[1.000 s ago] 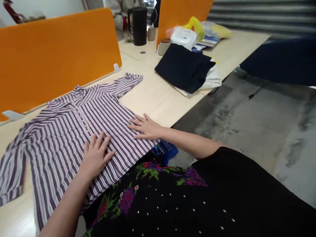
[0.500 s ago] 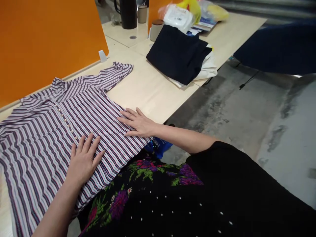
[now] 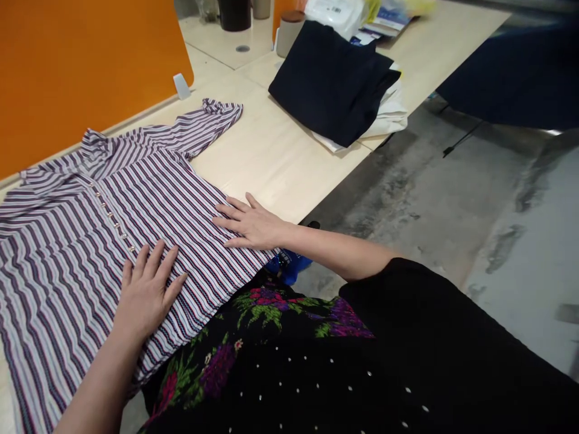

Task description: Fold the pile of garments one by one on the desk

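Now both hands lie flat, fingers spread, nothing clenched: left hand [image 3: 147,292] pressing the lower front of one striped shirt [image 3: 90,223], right hand [image 3: 248,224] on its hem by the desk [image 3: 275,163] edge. One dark folded garment [image 3: 332,84] sits beyond, atop perhaps two white pieces.

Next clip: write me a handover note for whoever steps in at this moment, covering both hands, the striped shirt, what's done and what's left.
Left hand: open, palm flat on the striped shirt, below the button row.
Right hand: open, flat on the shirt's hem edge near the table front.
Shirt: spread face up, buttons showing, one sleeve stretched toward the orange divider.
Done: shirt laid out flat.
Left: no fold made yet.
Nearby: folded dark garment on white cloth.
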